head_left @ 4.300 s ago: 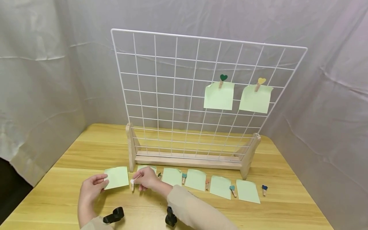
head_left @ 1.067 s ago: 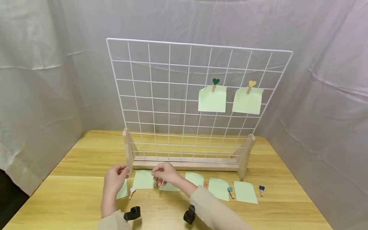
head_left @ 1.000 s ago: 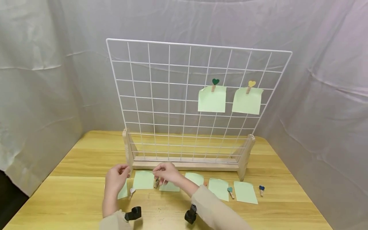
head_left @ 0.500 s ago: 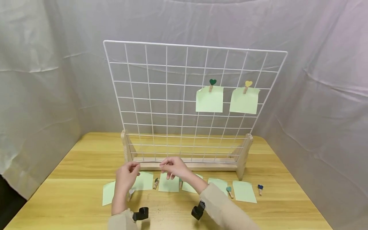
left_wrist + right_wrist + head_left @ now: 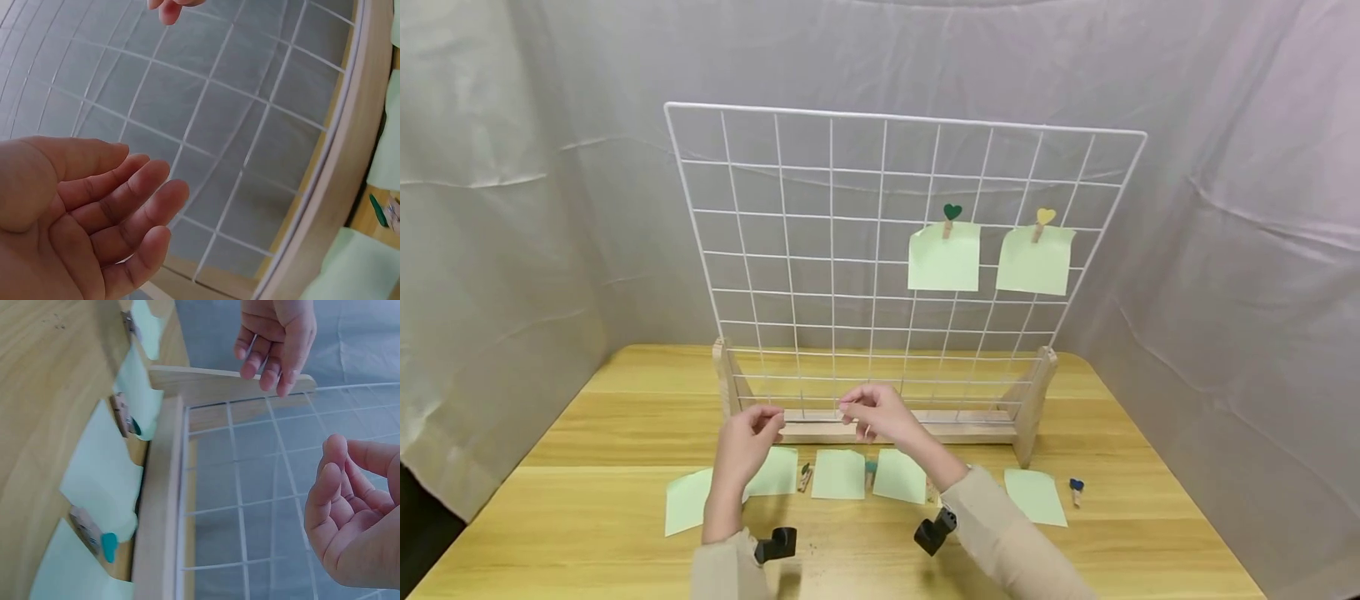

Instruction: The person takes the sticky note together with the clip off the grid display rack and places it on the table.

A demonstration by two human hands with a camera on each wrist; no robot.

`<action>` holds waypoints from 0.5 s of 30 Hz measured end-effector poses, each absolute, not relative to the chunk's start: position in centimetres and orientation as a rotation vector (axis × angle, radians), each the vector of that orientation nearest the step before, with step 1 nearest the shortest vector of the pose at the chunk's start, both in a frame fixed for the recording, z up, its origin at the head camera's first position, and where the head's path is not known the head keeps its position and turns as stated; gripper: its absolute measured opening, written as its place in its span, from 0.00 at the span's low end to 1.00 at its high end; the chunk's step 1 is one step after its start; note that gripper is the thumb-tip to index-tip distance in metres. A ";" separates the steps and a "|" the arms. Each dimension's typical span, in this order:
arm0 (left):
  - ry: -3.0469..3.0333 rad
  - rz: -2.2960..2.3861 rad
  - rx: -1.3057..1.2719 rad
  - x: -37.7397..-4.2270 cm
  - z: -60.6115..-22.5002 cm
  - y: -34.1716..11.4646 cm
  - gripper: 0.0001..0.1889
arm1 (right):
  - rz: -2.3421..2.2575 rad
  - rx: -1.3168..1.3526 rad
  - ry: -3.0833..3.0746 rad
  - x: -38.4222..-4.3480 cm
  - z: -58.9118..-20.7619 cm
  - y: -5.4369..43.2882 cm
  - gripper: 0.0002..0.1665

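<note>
Head view: a white wire grid (image 5: 831,170) stands upright in a wooden stand (image 5: 955,431), both hands raised before its lowest wires, well apart from each other's wrists but with fingertips near. The left hand (image 5: 747,442) points its fingers inward; the right hand (image 5: 883,414), slightly higher, faces it, its forearm slanting in from the right. On the grid's right half hang two pale green notes, one (image 5: 944,265) under a dark green heart clip (image 5: 952,212), the other (image 5: 1036,261) under a yellow heart clip (image 5: 1046,217) (the first has a bent upper corner). Wrist views: the left fingers are loosely bent, thumb a little apart from them; the right thumb and forefinger tips come together, bare as far as I can see. Farther out, a row of green notes (image 5: 838,475) lies on the wooden table (image 5: 572,467), a navy heart clip (image 5: 1077,492) at its right end. Grey cloth (image 5: 587,208) forms the backdrop.
</note>
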State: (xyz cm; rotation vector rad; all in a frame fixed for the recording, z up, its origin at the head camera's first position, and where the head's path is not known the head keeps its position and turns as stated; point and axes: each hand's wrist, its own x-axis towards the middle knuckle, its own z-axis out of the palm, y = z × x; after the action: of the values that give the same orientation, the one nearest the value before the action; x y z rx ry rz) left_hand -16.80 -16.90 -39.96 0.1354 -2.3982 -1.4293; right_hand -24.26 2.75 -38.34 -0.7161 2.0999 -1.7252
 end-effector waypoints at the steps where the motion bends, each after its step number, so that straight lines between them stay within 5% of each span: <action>1: -2.396 -1.437 0.128 -16.9 -39.8 -16.8 0.08 | -1.727 -0.741 2.111 -24.2 -38.1 2.9 0.10; 15: -2.436 -1.421 0.015 -18.3 -37.3 -15.1 0.09 | -1.768 -0.850 2.183 -23.8 -34.5 4.8 0.10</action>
State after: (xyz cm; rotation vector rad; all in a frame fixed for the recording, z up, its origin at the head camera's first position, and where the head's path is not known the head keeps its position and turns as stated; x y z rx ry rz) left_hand -18.32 -15.15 -37.33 0.0154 -2.4356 -1.4210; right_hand -23.81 4.84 -34.46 -0.8500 2.1828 -1.7683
